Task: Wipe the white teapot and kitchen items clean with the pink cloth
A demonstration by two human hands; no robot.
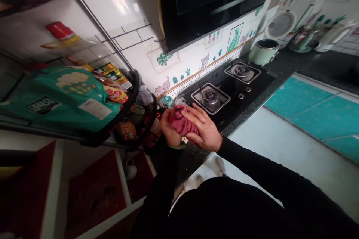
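Note:
Both my hands hold a dark pink cloth [179,121] bunched between them above the near end of the counter. My left hand [169,130] curls around the cloth from the left, with a green bangle on its wrist. Over the cloth from the right lies my right hand [204,129], fingers bent against it. Just beyond the hands sits a black two-burner gas stove [224,95], its near burner [210,97] closest to my fingers.
A black wire rack [131,93] with a green bag [61,97] and snack packets stands at the left. A pale green pot [263,51] sits past the far burner. A black range hood [207,3] hangs above. Dark granite counter [322,67] and teal cabinet doors [314,108] run right.

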